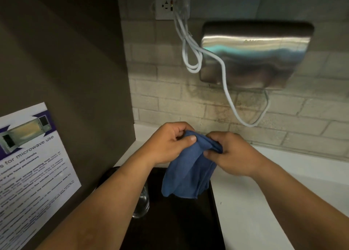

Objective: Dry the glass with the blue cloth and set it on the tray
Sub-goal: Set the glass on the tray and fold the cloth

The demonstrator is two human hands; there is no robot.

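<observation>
A blue cloth [187, 172] hangs in folds between my two hands above the back of a dark tray [181, 223]. My left hand [168, 142] pinches its upper left edge between thumb and fingers. At the upper right corner my right hand [232, 151] grips the bunched fabric. A clear glass [142, 202] stands on the tray's left side, partly hidden under my left forearm. Neither hand touches the glass.
The tray lies on a white counter [273, 193] against a tiled wall. A steel hand dryer [253, 55] with a looping white cable [190, 49] hangs above. A dark cabinet side with a microwave notice [32, 170] closes off the left.
</observation>
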